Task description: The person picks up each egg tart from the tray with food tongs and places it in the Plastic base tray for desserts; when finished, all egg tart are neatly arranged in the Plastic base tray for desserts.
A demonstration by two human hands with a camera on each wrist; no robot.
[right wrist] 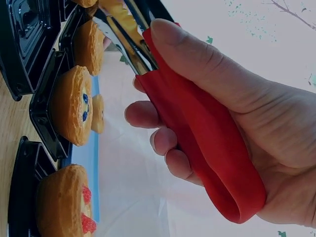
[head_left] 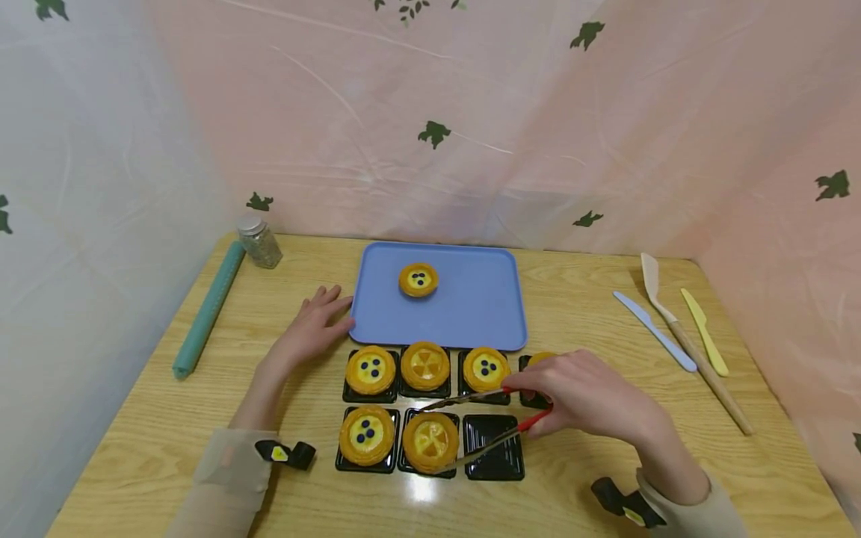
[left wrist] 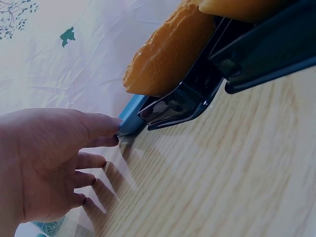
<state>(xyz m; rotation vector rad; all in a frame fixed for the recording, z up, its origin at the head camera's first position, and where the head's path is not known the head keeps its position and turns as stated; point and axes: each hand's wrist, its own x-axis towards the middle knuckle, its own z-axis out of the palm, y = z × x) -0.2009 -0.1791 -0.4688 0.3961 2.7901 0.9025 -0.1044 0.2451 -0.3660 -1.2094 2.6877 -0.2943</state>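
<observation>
My right hand [head_left: 585,392] grips tongs [right wrist: 207,133] by their red handles. The tongs' arms are spread, with a tip on either side of a tart with orange wedges [head_left: 430,442]; whether they touch it is unclear. That tart sits in a black plastic tray in the front row, between a blueberry tart [head_left: 366,436] and a black tray with its ridged base showing [head_left: 494,467]. My left hand [head_left: 315,325], fingers extended, touches the left edge of the blue serving tray [head_left: 471,299]. One blueberry tart [head_left: 418,279] lies on the serving tray.
Behind the front row stand several more tarts in black trays, one with red berries [right wrist: 87,224] partly hidden by my right hand. A teal roller [head_left: 210,310] and a shaker jar [head_left: 260,243] are at left. Two plastic knives [head_left: 654,330] and a spatula [head_left: 709,373] lie at right.
</observation>
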